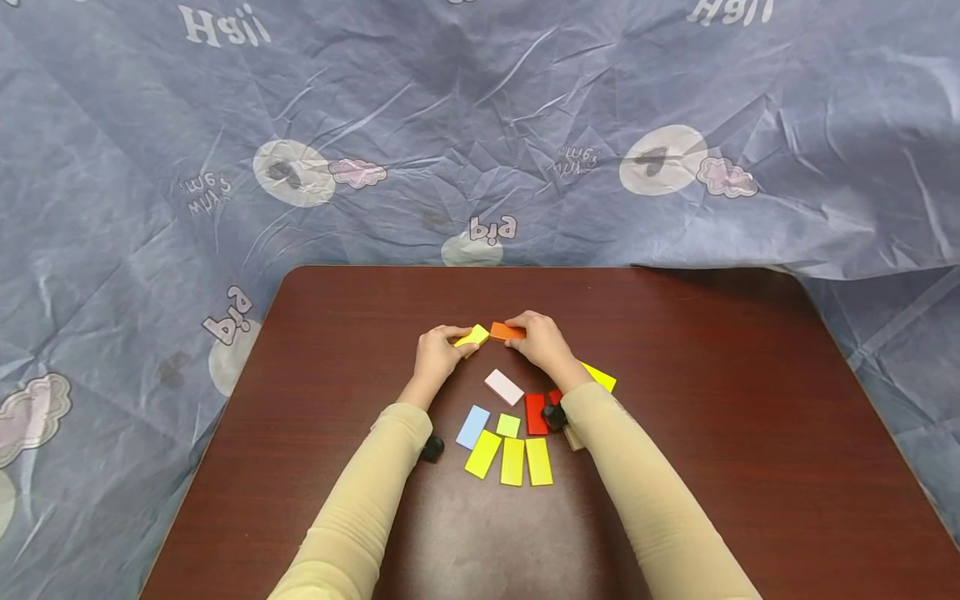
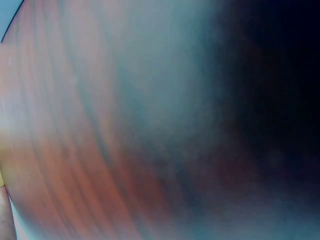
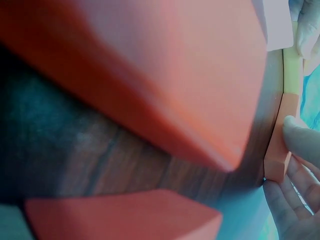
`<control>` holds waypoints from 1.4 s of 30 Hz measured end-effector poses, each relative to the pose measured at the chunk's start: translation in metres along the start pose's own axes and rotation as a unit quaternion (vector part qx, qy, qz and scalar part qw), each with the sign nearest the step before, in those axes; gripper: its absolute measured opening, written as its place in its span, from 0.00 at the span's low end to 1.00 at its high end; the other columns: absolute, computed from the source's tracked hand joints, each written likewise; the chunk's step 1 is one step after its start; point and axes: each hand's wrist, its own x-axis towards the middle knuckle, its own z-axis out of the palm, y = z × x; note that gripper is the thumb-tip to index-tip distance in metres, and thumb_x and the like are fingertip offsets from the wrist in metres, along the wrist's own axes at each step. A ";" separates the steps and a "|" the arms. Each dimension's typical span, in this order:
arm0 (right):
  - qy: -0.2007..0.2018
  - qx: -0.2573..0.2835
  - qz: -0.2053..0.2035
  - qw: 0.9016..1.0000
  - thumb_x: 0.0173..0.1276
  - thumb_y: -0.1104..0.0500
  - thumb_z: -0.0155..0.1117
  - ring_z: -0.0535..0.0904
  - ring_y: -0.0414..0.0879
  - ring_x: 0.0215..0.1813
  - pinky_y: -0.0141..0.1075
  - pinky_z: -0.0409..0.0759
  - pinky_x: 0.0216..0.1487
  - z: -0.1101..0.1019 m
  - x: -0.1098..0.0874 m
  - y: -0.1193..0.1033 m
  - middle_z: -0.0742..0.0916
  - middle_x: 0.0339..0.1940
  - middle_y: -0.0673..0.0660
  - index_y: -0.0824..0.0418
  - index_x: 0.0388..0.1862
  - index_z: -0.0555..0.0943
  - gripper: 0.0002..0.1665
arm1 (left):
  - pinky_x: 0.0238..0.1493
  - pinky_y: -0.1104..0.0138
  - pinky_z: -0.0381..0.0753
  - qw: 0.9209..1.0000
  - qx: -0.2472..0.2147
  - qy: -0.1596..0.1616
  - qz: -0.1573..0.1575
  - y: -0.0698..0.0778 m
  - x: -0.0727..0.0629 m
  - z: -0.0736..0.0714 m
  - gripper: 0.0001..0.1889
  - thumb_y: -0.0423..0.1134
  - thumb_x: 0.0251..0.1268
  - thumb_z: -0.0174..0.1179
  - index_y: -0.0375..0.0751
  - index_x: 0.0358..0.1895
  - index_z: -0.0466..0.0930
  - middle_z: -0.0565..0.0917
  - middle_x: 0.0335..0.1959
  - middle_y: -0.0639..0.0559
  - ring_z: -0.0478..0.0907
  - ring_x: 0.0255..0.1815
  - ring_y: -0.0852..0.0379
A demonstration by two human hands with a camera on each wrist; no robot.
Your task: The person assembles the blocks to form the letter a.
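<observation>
In the head view my left hand (image 1: pixel 437 357) pinches a yellow block (image 1: pixel 474 336) between thumb and fingers. Facing it, my right hand (image 1: pixel 547 343) grips an orange block (image 1: pixel 506 332). The near ends of these two blocks meet, as the right wrist view shows with the orange block (image 3: pixel 280 132) against the yellow one (image 3: pixel 291 75). Just below them lies a pale pink block (image 1: pixel 504 387). The left wrist view is mostly blurred tabletop, with a sliver of finger (image 2: pixel 6 217) at its left edge.
Nearer on the brown table (image 1: pixel 337 333) lie a light blue block (image 1: pixel 473 427), a small lime square (image 1: pixel 508 426), several yellow blocks (image 1: pixel 512 462) and red blocks (image 1: pixel 536 414). Another yellow block (image 1: pixel 602 377) and a tan block (image 1: pixel 573 438) are partly covered by the right arm.
</observation>
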 end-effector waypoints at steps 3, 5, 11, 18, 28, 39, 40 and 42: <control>-0.007 0.001 0.003 1.000 0.63 0.60 0.72 0.81 0.58 0.56 0.47 0.76 0.63 0.000 0.001 -0.001 0.86 0.53 0.61 0.63 0.58 0.83 0.24 | 0.56 0.59 0.80 1.000 0.000 0.000 -0.004 0.000 0.000 0.000 0.20 0.44 0.53 0.74 0.50 0.52 0.88 0.86 0.53 0.48 0.82 0.54 0.49; -0.013 0.003 0.007 1.000 0.64 0.59 0.71 0.80 0.57 0.57 0.47 0.76 0.64 0.000 0.001 -0.001 0.86 0.54 0.62 0.63 0.59 0.82 0.24 | 0.55 0.59 0.81 1.000 0.000 -0.001 -0.004 0.000 0.000 0.000 0.20 0.44 0.53 0.74 0.50 0.52 0.88 0.86 0.53 0.48 0.83 0.53 0.49; -0.021 0.005 0.012 1.000 0.65 0.59 0.70 0.80 0.57 0.57 0.47 0.75 0.64 0.000 0.002 -0.002 0.85 0.55 0.61 0.63 0.60 0.82 0.25 | 0.55 0.59 0.81 1.000 0.001 0.001 0.002 -0.001 0.000 0.000 0.20 0.44 0.53 0.74 0.49 0.52 0.88 0.86 0.53 0.47 0.83 0.52 0.49; -0.023 0.003 0.016 1.000 0.65 0.59 0.70 0.79 0.57 0.58 0.47 0.75 0.65 0.001 0.003 -0.002 0.85 0.55 0.61 0.62 0.60 0.81 0.24 | 0.54 0.60 0.81 1.000 -0.002 -0.002 -0.002 -0.001 0.000 0.000 0.20 0.43 0.54 0.74 0.49 0.52 0.87 0.86 0.53 0.47 0.83 0.50 0.49; -0.010 0.044 0.038 0.998 0.65 0.54 0.70 0.75 0.59 0.65 0.51 0.72 0.67 -0.021 -0.006 0.000 0.82 0.62 0.61 0.62 0.63 0.80 0.28 | 0.52 0.61 0.82 1.000 -0.002 -0.007 -0.001 -0.003 0.000 0.001 0.20 0.43 0.54 0.74 0.48 0.52 0.87 0.86 0.52 0.47 0.84 0.49 0.50; -0.002 0.055 0.092 0.994 0.67 0.52 0.68 0.78 0.60 0.60 0.54 0.76 0.61 -0.069 -0.057 0.036 0.83 0.61 0.64 0.62 0.61 0.80 0.27 | 0.51 0.60 0.82 1.000 -0.003 -0.008 0.001 -0.001 -0.001 0.001 0.20 0.44 0.54 0.74 0.48 0.52 0.87 0.86 0.53 0.47 0.84 0.49 0.50; -0.004 0.051 0.096 0.994 0.67 0.52 0.68 0.79 0.60 0.60 0.54 0.76 0.60 -0.070 -0.063 0.040 0.83 0.61 0.64 0.62 0.61 0.80 0.27 | 0.51 0.60 0.82 1.000 -0.003 -0.007 0.002 -0.001 -0.001 0.001 0.20 0.44 0.54 0.74 0.48 0.52 0.87 0.86 0.53 0.47 0.84 0.49 0.49; -0.008 0.045 0.101 0.994 0.66 0.53 0.68 0.79 0.61 0.59 0.55 0.77 0.59 -0.070 -0.075 0.048 0.83 0.60 0.65 0.63 0.61 0.80 0.27 | 0.52 0.59 0.82 1.000 -0.003 -0.006 0.004 -0.001 -0.002 0.001 0.20 0.44 0.54 0.74 0.48 0.52 0.87 0.86 0.53 0.47 0.84 0.49 0.49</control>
